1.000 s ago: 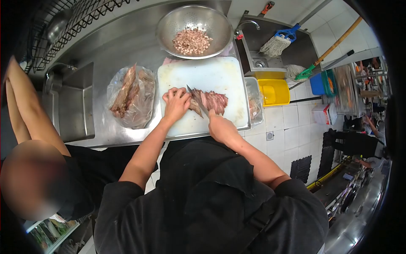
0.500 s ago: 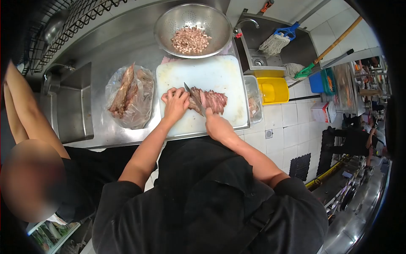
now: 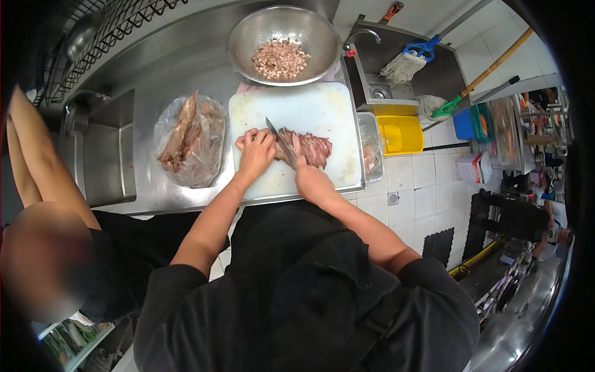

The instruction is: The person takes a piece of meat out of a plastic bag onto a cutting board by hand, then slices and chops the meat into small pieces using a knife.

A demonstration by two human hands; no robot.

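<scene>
On the white cutting board (image 3: 257, 102) lies a piece of cooked meat (image 3: 316, 147), its right part cut into thin slices. My left hand (image 3: 257, 154) is closed over the meat's left end, fingers curled and pressing down. The handle of a kitchen knife (image 3: 281, 139) is gripped in my right hand (image 3: 314, 183). Its blade slants across the meat just right of my left fingertips, with the tip pointing away from me. The handle is mostly hidden in my fist.
Behind the board stands a steel colander (image 3: 238, 46) with diced meat (image 3: 280, 59). A plastic bag (image 3: 207, 164) of meat pieces lies to the left, near a sink (image 3: 111, 155). At right are a clear container (image 3: 370, 149) and yellow bucket (image 3: 400, 133). Another person's arm (image 3: 46, 161) is at far left.
My right hand and the knife have shifted slightly left and away from me across the meat. My left hand keeps nearly the same place on it.
</scene>
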